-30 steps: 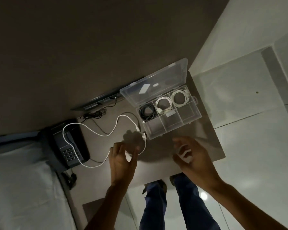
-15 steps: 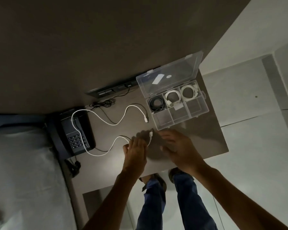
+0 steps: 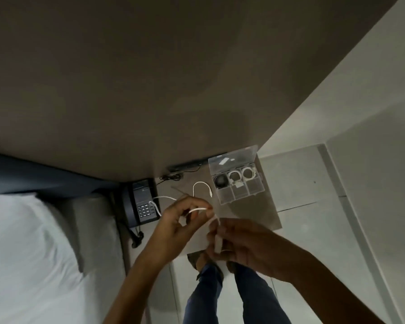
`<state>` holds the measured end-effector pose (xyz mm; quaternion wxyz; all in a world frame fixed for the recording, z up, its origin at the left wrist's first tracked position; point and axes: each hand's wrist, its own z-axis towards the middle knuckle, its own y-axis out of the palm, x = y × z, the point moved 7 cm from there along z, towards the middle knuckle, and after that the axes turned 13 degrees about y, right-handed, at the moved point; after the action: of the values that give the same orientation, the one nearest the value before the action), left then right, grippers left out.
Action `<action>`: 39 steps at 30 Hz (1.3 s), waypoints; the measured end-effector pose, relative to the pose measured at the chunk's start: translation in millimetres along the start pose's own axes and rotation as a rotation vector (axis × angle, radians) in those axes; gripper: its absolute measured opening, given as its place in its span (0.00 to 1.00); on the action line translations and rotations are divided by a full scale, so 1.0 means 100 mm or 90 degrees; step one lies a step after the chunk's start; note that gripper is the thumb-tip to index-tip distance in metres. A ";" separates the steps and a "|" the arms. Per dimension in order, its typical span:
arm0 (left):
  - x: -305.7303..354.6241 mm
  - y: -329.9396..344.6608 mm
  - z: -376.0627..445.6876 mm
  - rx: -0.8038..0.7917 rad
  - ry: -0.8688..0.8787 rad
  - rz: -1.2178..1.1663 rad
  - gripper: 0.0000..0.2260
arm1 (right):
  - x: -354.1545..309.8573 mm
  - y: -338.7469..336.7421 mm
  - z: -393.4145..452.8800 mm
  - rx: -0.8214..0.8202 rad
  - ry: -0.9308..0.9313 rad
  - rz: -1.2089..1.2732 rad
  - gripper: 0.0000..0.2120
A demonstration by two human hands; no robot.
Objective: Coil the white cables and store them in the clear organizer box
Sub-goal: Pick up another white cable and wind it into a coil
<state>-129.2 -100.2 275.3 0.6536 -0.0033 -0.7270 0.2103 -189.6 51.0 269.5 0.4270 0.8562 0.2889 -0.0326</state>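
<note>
A loose white cable (image 3: 200, 183) arches over the brown table and trails left across the phone. My left hand (image 3: 180, 220) pinches a stretch of it above the table. My right hand (image 3: 241, 242) grips the cable's end, a white plug between its fingers. The clear organizer box (image 3: 240, 195) stands open at the table's far right corner, lid tipped back. Its back row holds a black coil (image 3: 221, 180) and two white coils (image 3: 235, 176), one in each compartment. The front row's compartments look bare.
A dark desk phone (image 3: 142, 202) sits at the table's left end, with its cord hanging down. Black wires (image 3: 171, 177) run to a socket strip at the wall. A white bed (image 3: 33, 253) lies left. The table's edge drops to tiled floor on the right.
Both hands have lifted the white cable off the table; my right hand now holds its plug end. The cable's slack on the table has shrunk. The camera has tilted up and back.
</note>
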 end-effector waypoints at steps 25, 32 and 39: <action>2.98 -0.38 -0.02 -0.136 0.195 -0.044 0.07 | -0.83 1.21 -1.85 0.297 -0.317 -0.452 0.21; 3.01 -0.41 0.15 0.024 0.213 -0.142 0.15 | -0.90 1.56 -1.94 -0.079 -0.239 -0.011 0.17; 2.92 -0.18 0.15 0.121 0.163 -0.125 0.18 | -1.23 1.71 -2.07 -0.248 -0.350 0.339 0.13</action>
<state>-180.7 -39.3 557.2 0.7556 0.1029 -0.6116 0.2108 -242.4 68.6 559.6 0.6356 0.7636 -0.0658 -0.0928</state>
